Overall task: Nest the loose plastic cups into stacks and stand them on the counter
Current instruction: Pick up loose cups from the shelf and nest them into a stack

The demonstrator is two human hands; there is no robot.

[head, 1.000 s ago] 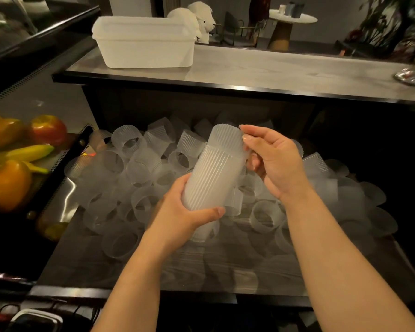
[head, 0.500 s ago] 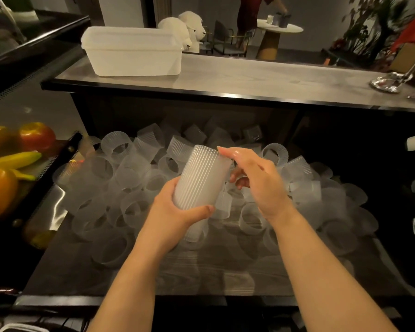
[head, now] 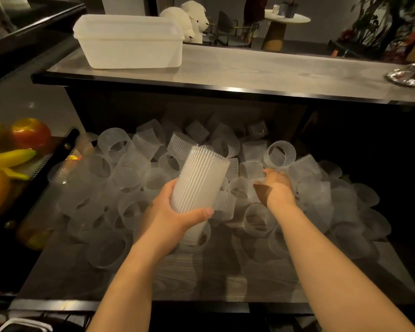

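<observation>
Gripping a tall stack of nested ribbed cups [head: 199, 180] around its lower half, the left hand [head: 175, 212] holds it tilted above the pile, top end leaning away toward the upper bench [head: 261, 73]; the thumb lies across the near side. The stack is frosted, translucent white plastic with fine vertical ribs.

The right hand [head: 277, 188] is down among the loose cups [head: 120, 188], back of the hand up, its fingertips buried between a couple of them just below one cup lying on its side with its mouth open toward us [head: 279, 154]. Whether those fingers have closed on anything I cannot tell; they are hidden by the plastic.

Loose cups lie heaped every which way across the lower dark shelf [head: 201, 279], most on their sides, filling it from left edge to right.

Up on the grey bench stands a white lidded plastic tub [head: 130, 41], with a crumpled silver foil thing [head: 410, 75] at the far right. To the left sit red and orange fruit with a banana [head: 12, 156].
</observation>
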